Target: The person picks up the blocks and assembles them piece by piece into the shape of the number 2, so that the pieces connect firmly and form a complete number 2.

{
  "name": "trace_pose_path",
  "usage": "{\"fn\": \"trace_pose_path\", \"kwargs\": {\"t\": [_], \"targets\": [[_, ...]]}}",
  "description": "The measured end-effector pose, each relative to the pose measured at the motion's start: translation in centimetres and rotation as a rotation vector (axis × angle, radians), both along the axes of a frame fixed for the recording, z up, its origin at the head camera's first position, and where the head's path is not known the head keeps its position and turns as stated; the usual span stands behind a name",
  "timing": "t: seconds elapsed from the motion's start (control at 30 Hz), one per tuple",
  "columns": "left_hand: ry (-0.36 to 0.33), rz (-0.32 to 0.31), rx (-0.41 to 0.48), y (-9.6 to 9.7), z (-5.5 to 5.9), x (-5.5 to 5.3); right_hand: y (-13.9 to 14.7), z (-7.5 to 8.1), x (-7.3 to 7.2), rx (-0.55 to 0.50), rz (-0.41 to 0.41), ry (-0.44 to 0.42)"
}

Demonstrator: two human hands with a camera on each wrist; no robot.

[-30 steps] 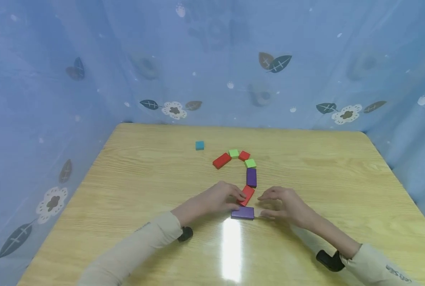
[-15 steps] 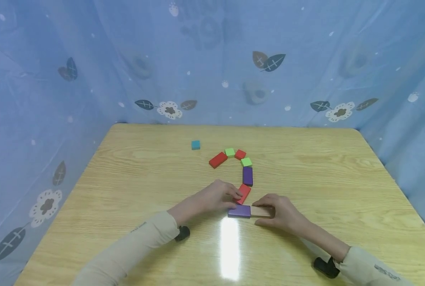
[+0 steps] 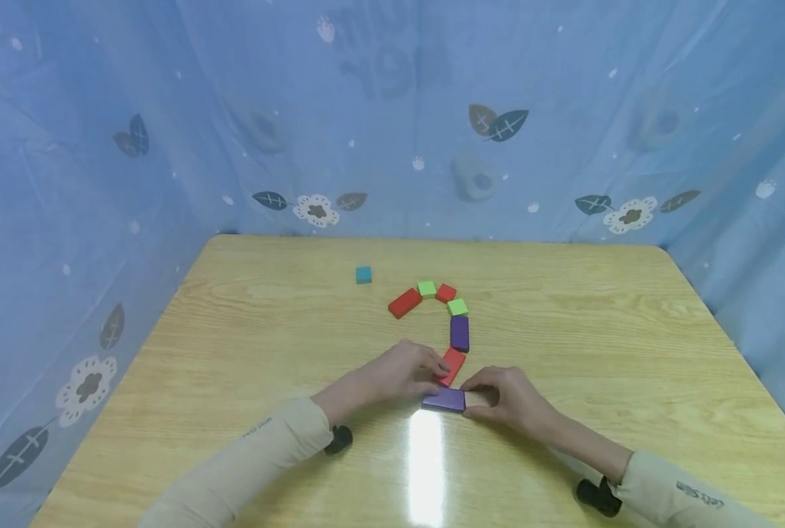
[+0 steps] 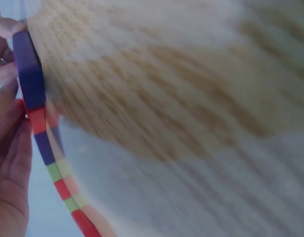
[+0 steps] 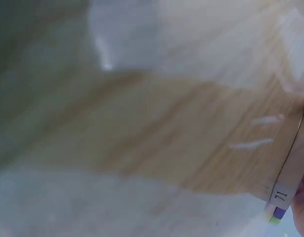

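Note:
A purple block [image 3: 443, 401] lies crosswise at the near end of a curved row of blocks. My left hand [image 3: 397, 372] is over its left side, thumb at the purple block and fingertips on the slanted red block [image 3: 455, 361] behind it. On the right, my right hand [image 3: 511, 400] pinches a plain wooden block [image 3: 474, 400] between thumb and fingers, its end right at the purple block's right end. The palm hides the rest of the wooden block. In the left wrist view the purple block [image 4: 29, 71] stands close by my fingers [image 4: 16, 158].
Beyond the red block the row curves on through another purple block [image 3: 459, 334], a green block [image 3: 457, 307], a small red block [image 3: 446, 292], a second green block [image 3: 426, 290] and a long red block [image 3: 405, 303]. A small blue block [image 3: 363, 275] lies apart on the table [image 3: 267, 315].
My right hand has brought the wooden block against the right end of the purple block and shifted slightly left. My left hand has stayed over the red and purple blocks.

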State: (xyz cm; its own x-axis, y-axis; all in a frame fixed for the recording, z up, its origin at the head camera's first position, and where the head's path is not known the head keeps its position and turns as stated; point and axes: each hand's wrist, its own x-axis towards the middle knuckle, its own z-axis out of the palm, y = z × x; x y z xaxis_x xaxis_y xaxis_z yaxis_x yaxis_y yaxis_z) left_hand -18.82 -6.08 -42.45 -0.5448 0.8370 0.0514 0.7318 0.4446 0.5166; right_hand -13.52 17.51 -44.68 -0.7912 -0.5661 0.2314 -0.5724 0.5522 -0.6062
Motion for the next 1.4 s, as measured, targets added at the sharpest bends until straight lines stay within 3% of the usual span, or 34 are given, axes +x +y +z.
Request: {"fn": "trace_pose_path", "kwargs": {"t": [0.27,0.67,0.93,1.4], "targets": [[0.048,-0.003,-0.021,0.2,0.1,0.4,-0.4,0.5,0.4,0.015,0.032,0.045],[0.063,0.0,0.003,0.1,0.1,0.3,-1.3,0.1,0.9,0.027,-0.016,0.134],[0.059,0.008,0.006,0.1,-0.1,0.4,-1.6,0.1,1.0,0.04,-0.058,0.056],[0.051,0.019,-0.015,0.2,-0.1,0.3,-1.0,0.0,0.8,-0.048,0.004,0.106]]}}
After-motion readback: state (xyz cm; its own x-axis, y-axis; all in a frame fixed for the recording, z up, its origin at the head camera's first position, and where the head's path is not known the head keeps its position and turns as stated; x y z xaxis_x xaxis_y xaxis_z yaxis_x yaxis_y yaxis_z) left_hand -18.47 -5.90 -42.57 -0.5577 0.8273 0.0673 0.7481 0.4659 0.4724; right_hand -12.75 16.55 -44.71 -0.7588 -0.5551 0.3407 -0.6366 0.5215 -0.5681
